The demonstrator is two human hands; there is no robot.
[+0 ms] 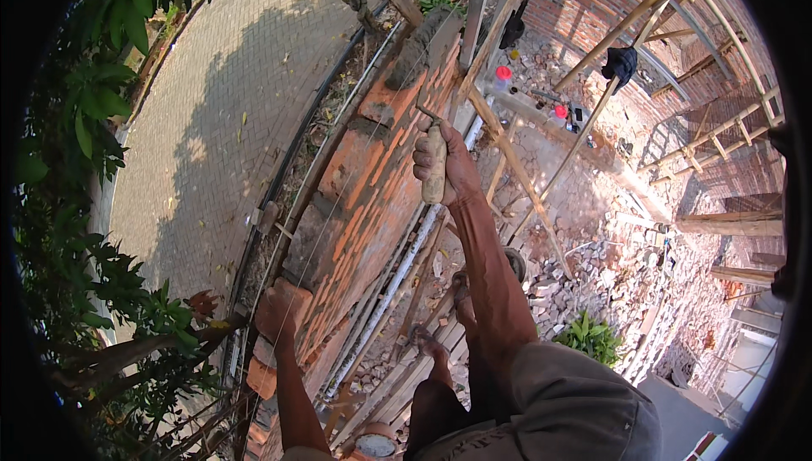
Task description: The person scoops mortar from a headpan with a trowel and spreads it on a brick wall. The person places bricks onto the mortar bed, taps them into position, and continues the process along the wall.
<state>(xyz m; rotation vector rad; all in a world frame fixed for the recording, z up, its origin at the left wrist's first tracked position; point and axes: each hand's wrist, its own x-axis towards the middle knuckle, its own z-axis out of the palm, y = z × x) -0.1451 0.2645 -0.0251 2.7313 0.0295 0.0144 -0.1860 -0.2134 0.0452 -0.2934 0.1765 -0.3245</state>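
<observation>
My right hand (446,163) is closed around the pale, worn handle of a trowel (434,175), held above the brick wall. Its bent metal neck points up and away from me; the blade does not show clearly. Lower left, my left hand (276,319) grips an orange brick (293,293) at the top of the wall, its fingers partly hidden. The wall (372,186) runs from lower left to upper right, with orange bricks and grey mortar (408,63) along its top. A thin string line (334,207) stretches along it.
Wooden poles (520,175) lean right of the wall. Planks (406,385) lie under my feet, with broken rubble (550,304) below. A paved road (203,139) lies left of the wall; leafy branches (101,106) hang along the left edge. A red-lidded container (503,74) stands farther off.
</observation>
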